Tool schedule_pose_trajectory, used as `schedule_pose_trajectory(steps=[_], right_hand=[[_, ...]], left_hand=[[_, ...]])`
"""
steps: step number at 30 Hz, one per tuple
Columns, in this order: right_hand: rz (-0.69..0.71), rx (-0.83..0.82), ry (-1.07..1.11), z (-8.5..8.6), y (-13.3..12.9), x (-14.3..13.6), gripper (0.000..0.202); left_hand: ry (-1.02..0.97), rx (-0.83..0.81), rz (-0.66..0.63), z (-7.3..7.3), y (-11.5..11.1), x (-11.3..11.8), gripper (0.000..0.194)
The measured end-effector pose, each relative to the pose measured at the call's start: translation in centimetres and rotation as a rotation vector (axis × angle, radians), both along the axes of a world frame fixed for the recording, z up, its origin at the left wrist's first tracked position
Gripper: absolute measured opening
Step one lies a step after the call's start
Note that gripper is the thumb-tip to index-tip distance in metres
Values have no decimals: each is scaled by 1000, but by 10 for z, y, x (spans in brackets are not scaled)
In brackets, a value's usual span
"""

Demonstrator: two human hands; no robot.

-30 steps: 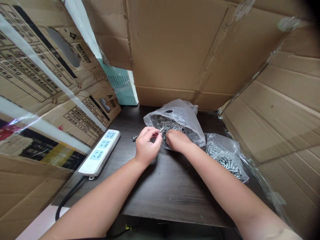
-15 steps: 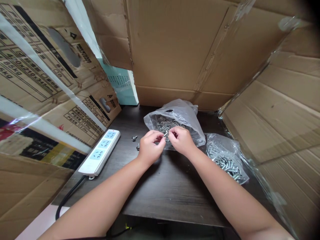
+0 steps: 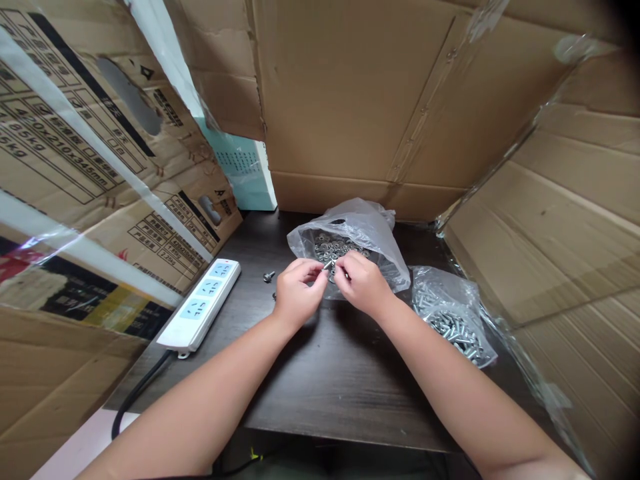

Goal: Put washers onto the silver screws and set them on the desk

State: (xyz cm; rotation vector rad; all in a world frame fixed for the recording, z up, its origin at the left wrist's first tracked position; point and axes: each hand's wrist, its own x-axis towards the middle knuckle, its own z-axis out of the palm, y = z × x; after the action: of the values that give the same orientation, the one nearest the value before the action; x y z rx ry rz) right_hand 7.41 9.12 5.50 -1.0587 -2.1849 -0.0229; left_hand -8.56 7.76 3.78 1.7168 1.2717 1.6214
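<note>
Clock positions are taken about your hands, twelve pointing away from you. Nearest, at six, runs the front part of the dark table [image 3: 325, 380]. At four lies a clear screw bag [image 3: 453, 283]; at nine, leaning toward eight, a white power strip [image 3: 200, 307]. At the centre, your left hand [image 3: 300, 285] pinches a small metal screw [image 3: 328, 265] between thumb and fingertips, its shank slanting toward two. Your right hand [image 3: 363, 281], fingers curled and thumb drawn in, stands at the screw's far end; whether it grips a tiny part, or touches the screw, cannot be told. The screw should handle as light, stiff and sturdy, though narrow enough to roll or slip: hold it near one end between finger pads, leaving the other end free. At nine, a loose screw [image 3: 269, 277] lies on the table. Just beyond your fingertips, at twelve, a thin, limp plastic bag [image 3: 360, 220] gapes over metal rings [image 3: 340, 247]. Farthest, at twelve, stands a cardboard wall [image 3: 355, 100].
</note>
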Motion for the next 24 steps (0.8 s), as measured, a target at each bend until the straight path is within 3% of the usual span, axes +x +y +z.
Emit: schedule_pose_trajectory(steps=[8, 13, 15, 20, 24], right_hand=[[21, 108, -42, 1, -1, 1, 21], [54, 146, -34, 3, -2, 0, 21], [35, 72, -34, 7, -1, 2, 21], [-201, -305, -239, 17, 5, 10, 22], [-252, -485, -365, 15, 11, 6, 17]], left_hand=[[-48, -2, -37, -2, 0, 0, 13], [-150, -107, -42, 1, 0, 0, 14], [-194, -155, -32, 2, 1, -1, 15], [-303, -259, -19, 5, 3, -3, 19], [-455, -379, -90, 8, 2, -1, 25]])
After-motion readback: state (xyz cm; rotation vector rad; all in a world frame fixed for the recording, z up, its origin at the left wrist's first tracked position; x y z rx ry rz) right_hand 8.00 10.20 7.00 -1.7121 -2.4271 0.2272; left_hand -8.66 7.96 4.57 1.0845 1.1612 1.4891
